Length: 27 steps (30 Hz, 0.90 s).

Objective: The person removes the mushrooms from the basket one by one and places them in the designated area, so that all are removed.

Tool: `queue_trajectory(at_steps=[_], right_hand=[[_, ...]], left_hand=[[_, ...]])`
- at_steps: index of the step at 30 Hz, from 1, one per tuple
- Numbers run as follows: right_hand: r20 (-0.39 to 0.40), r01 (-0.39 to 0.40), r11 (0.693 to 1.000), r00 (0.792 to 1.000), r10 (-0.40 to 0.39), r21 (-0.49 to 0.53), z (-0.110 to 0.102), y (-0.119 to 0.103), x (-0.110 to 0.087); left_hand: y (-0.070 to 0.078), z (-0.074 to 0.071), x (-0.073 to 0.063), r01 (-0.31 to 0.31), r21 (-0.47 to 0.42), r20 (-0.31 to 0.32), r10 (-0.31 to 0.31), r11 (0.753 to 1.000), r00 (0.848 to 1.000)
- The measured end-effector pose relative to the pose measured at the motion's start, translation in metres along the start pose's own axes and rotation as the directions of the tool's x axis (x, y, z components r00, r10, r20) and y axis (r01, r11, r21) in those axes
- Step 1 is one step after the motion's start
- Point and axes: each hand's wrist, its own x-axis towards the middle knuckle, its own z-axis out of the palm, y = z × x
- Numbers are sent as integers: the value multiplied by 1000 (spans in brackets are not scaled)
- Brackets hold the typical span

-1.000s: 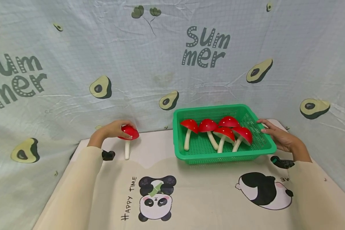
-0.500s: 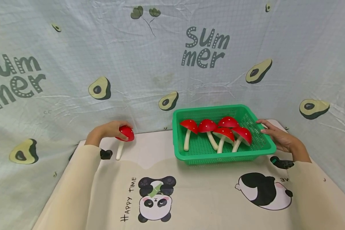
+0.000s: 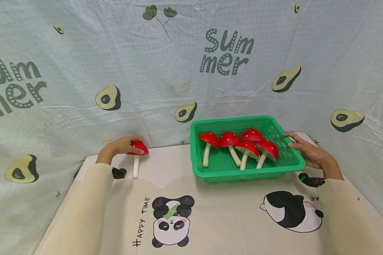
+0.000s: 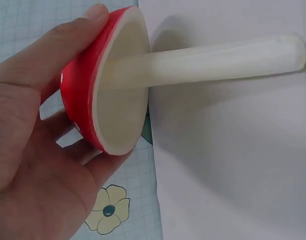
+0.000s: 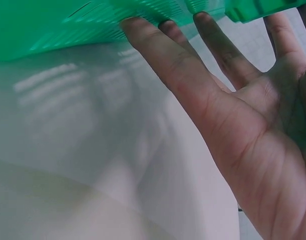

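Observation:
A toy mushroom (image 3: 138,150) with a white-dotted red cap and a pale stem is gripped by the cap in my left hand (image 3: 122,146), at the back left of the table. The left wrist view shows the thumb and fingers around the cap (image 4: 87,85), with the stem (image 4: 228,62) pointing away from the palm. My right hand (image 3: 309,152) is at the right side of a green basket (image 3: 247,173). In the right wrist view its fairly straight fingers (image 5: 163,55) touch the perforated basket wall (image 5: 100,27) below the rim.
Several similar mushrooms (image 3: 228,140) lie in the basket, leaning on each other. Behind the table hangs a printed curtain (image 3: 178,71) with avocados. The tablecloth (image 3: 226,219) carries panda prints.
My left hand has shifted the mushroom slightly left; its stem slanted half a second ago and now hangs nearly straight. The right hand and basket have stayed in place.

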Motion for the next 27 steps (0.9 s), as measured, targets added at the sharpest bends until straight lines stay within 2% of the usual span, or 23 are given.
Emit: queue_trajectory(at_steps=[5,9,19,27], right_hand=[[12,-1,1000,1000,1,6,-2,-1,1],[15,-4,1000,1000,3,6,-1,-2,1],[24,-14,1000,1000,13,7,0,-1,1],[16,-7,1000,1000,7,13,0,-1,0]], left_hand=[[-5,1,-1,33,-27,-31,-34,999,999],[-4,1,-4,46,-14,-36,-47,999,998],[3,3,-10,80,6,-62,-79,997,995],[2,6,-5,47,54,-52,-44,997,998]])
